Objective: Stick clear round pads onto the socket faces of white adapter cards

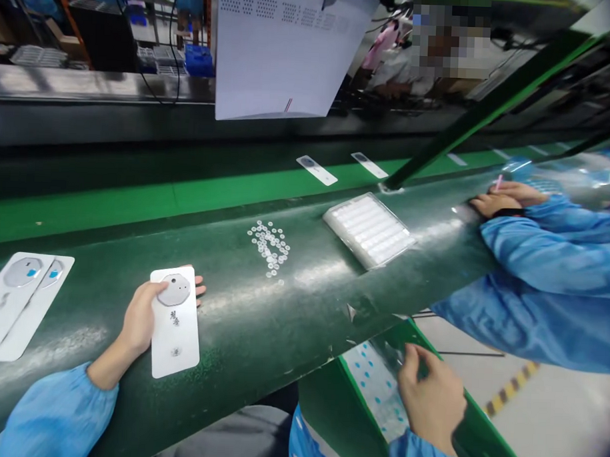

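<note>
My left hand (140,319) grips a white phone-shaped panel (175,340) by its left side, thumb on top and fingertips showing past the right edge. The panel has a grey octagonal area with small holes near its top, and dark printed characters below. My right hand (432,393) is low at the right, thumb and forefinger pinched together; whatever they hold is too faint to make out. Beneath it, a sheet with blue dots (374,381) lies in a green-edged bin (348,417). Two similar panels (19,312) with blue spots overlap at far left.
Small clear rings (269,247) lie scattered mid-bench. Right of them sits a white tray in clear wrap (369,229). More panels (317,169) lie on the green belt (226,196) behind. A slanted green post (489,115) rises there. A co-worker's blue sleeves (544,257) reach in at right.
</note>
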`<state>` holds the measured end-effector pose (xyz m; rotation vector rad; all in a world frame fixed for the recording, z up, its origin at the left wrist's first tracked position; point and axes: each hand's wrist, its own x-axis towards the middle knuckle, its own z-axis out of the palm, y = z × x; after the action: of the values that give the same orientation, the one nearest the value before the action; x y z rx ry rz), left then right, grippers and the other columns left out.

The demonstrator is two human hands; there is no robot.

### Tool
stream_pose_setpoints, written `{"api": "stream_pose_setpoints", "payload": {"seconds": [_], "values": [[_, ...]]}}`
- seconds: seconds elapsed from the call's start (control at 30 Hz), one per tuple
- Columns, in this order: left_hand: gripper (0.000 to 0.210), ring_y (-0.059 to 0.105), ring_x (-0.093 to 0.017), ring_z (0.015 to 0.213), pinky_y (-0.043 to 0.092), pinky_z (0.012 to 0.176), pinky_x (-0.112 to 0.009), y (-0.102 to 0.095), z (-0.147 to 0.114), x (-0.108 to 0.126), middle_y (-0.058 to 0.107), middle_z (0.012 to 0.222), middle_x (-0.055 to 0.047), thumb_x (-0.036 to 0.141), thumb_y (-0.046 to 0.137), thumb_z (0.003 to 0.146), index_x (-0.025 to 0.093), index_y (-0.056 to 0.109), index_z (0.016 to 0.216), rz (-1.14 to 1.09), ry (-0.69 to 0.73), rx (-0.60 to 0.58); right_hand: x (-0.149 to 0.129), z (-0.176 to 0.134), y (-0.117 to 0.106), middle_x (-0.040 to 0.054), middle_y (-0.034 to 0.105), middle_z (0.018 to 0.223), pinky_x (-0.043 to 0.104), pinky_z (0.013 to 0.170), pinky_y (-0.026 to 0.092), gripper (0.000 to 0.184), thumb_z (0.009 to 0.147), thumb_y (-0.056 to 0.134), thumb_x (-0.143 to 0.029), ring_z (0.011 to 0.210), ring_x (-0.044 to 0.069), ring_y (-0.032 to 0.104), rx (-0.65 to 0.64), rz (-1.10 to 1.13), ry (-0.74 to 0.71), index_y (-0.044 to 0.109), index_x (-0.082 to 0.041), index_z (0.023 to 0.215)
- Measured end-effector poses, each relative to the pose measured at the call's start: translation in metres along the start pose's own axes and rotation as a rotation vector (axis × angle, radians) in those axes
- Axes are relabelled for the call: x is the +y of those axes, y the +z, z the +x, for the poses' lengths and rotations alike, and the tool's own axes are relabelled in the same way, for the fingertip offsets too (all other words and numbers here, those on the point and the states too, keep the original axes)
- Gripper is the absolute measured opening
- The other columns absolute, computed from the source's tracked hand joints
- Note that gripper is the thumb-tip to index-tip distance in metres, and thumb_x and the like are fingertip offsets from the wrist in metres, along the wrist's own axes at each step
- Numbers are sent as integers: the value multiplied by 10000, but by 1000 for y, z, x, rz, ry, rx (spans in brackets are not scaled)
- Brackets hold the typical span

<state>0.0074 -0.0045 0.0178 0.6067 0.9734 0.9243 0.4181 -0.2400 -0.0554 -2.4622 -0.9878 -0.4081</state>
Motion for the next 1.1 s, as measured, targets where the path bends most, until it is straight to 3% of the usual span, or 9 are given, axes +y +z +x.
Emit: {"api": "stream_pose_setpoints", "payload": {"seconds": [0.07, 0.2, 0.27, 0.33, 0.53, 0.73, 0.9, 1.03, 1.1], "values": [[503, 704, -410, 1081, 607, 872, -502, 0, 0, 0, 732, 1184, -225, 299, 621, 781, 4, 669, 1186, -1, 3, -4, -51, 12, -5, 184, 724, 945, 468, 804, 527, 428, 974, 457, -471, 867, 326, 672, 31, 244, -171, 741, -151, 997], [460, 706, -417, 1073, 619, 814, -475, -1, 0, 0, 727, 1193, -232, 306, 630, 775, 10, 699, 1121, 11, 21, -20, -154, 30, 6, 108, 734, 966, 339, 695, 523, 372, 987, 540, -483, 749, 218, 660, -252, 579, -426, 776, -196, 999], [444, 710, -418, 1062, 620, 795, -467, -2, 0, -1, 727, 1190, -235, 311, 632, 774, 13, 708, 1096, 10, 29, -32, -184, 34, 20, 98, 733, 940, 330, 630, 500, 446, 971, 544, -563, 635, 185, 611, -358, 582, -443, 797, -196, 964], [444, 717, -416, 1043, 616, 788, -472, -2, 1, -3, 733, 1175, -235, 315, 630, 775, 18, 710, 1095, -4, 33, -44, -197, 36, 33, 95, 732, 931, 333, 605, 480, 516, 945, 544, -636, 570, 166, 564, -392, 534, -436, 810, -195, 951], [479, 729, -400, 1010, 598, 815, -479, -5, 3, -8, 750, 1122, -229, 314, 623, 780, 31, 679, 1162, -27, 51, -91, -192, 41, 44, 85, 705, 813, 338, 608, 460, 581, 957, 493, -669, 572, 178, 561, -407, 502, -501, 792, -185, 838], [640, 756, -348, 922, 601, 731, -423, -4, 1, -6, 772, 1055, -156, 312, 634, 789, 147, 495, 1392, 35, 127, -114, -195, 38, 36, 84, 706, 885, 340, 624, 485, 448, 1013, 485, -533, 621, 192, 604, -422, 438, -597, 745, -192, 885], [613, 756, -337, 917, 612, 709, -407, -2, 0, -6, 762, 1069, -153, 315, 632, 800, 167, 481, 1376, 51, 124, -105, -167, -4, 9, 107, 719, 1050, 376, 833, 542, 234, 1016, 569, -328, 948, 247, 680, -388, 522, -861, 732, -209, 1134], [691, 759, -297, 873, 615, 678, -395, -2, 0, -9, 748, 1119, -120, 322, 627, 833, 255, 348, 1461, 73, 210, 5, -138, -42, -13, 129, 711, 1150, 411, 849, 546, 368, 980, 650, -334, 1020, 263, 667, -482, 585, -1071, 637, -223, 1331], [762, 755, -262, 774, 606, 645, -382, -2, 0, -10, 761, 1043, -96, 336, 622, 861, 288, 223, 1508, 128, 236, 60, -130, -51, -18, 134, 720, 1132, 403, 846, 545, 354, 989, 639, -239, 1015, 248, 667, -487, 663, -1122, 627, -200, 1340]]}}
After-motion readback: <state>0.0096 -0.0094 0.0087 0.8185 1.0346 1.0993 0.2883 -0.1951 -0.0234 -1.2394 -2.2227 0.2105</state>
